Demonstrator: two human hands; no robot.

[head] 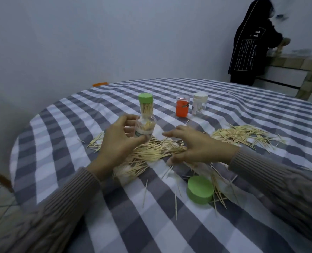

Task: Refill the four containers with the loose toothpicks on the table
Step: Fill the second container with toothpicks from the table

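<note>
Checked tablecloth (pixel 115 225) strewn with toothpicks (pixel 157 152); left hand (pixel 118 143) grips open container (pixel 145 129).

Grey-and-white checked cloth (pixel 115 225) covering the table, pale tan toothpicks (pixel 157 151) lying scattered, green lid (pixel 200 192) sitting near, orange container (pixel 182 107) standing far, green-capped container (pixel 146 105) showing beside it.

Head camera looks down (close) at table (pixel 224 225).

Black jacket (pixel 250 46) back: "11" legible, probably; other print and container labels too blurred.
</note>
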